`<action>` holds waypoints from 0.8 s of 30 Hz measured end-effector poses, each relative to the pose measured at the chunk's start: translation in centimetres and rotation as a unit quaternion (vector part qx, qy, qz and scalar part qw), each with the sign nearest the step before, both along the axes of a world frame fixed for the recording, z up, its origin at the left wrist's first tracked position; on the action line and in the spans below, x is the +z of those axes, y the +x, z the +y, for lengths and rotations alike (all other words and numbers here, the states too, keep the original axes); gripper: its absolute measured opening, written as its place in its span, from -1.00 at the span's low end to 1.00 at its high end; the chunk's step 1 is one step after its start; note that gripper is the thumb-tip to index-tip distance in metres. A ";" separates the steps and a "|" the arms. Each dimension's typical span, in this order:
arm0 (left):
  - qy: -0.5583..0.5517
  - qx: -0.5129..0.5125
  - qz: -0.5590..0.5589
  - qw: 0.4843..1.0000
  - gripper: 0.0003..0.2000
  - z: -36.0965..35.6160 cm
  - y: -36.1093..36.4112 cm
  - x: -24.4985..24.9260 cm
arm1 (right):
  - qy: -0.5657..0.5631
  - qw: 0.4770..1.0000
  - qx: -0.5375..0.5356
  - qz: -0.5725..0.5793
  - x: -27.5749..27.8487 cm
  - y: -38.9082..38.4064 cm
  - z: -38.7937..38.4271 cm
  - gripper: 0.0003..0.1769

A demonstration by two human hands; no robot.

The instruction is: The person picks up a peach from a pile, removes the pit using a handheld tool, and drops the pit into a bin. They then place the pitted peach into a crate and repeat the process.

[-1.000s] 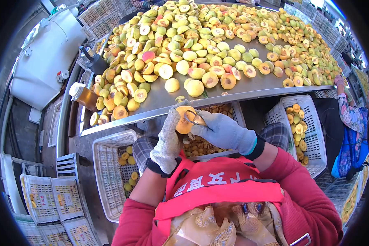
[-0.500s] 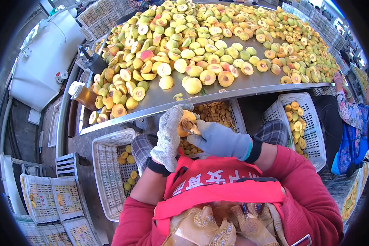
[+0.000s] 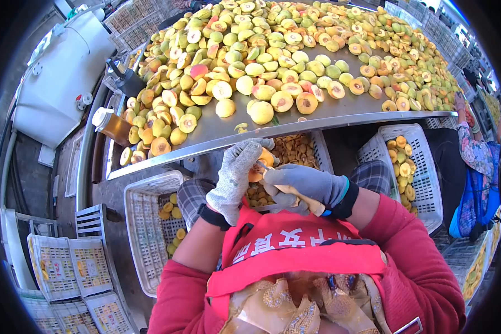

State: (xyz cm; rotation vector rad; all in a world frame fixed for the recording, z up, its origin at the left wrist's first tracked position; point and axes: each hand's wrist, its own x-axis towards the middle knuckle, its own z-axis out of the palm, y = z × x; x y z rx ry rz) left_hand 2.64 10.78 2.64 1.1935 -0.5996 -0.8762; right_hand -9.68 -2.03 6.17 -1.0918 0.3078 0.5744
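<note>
My left hand [image 3: 236,173], in a pale knitted glove, is closed round a peach half [image 3: 261,163] above the crate by my lap. In my right hand [image 3: 312,186], gloved in grey, is a wooden-handled pitting knife [image 3: 298,196]. Its handle slants down to the right below my fingers, and its thin metal tip meets the cut face of the peach half. My left fingers hide part of the fruit. Directly beneath both hands, a crate [image 3: 324,153] holds many brownish-yellow fruit pieces.
Halved peaches [image 3: 261,113] cover much of the metal table [image 3: 339,118] ahead. White crates with fruit stand at left [image 3: 145,245] and right [image 3: 426,183]. A jar of amber liquid [image 3: 112,127] is at the table's left corner. Another person's sleeve [image 3: 476,150] shows at far right.
My right hand has turned, bringing the knife's wooden handle into view below the fingers. The dark pit area seen before in the peach half now looks orange. My left hand still holds the fruit.
</note>
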 end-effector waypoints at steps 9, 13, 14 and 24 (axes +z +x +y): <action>0.024 0.059 0.010 0.998 -0.57 -2.2 -0.2 -1.5 | -0.098 0.989 -0.081 -0.082 -3.1 -0.3 0.2 -0.61; -0.010 0.117 -0.025 0.993 -0.57 -3.1 -2.0 -1.3 | 0.198 0.976 -0.089 0.020 -2.6 -0.8 -0.5 -0.61; -0.018 0.126 -0.032 0.991 -0.56 -3.3 -2.2 -1.6 | 0.262 0.961 -0.087 0.025 -2.7 -0.9 -0.7 -0.60; -0.076 0.089 0.124 0.985 -0.60 -5.7 -2.2 -1.6 | 0.493 0.866 -0.080 -0.030 -5.3 -1.3 -2.4 -0.57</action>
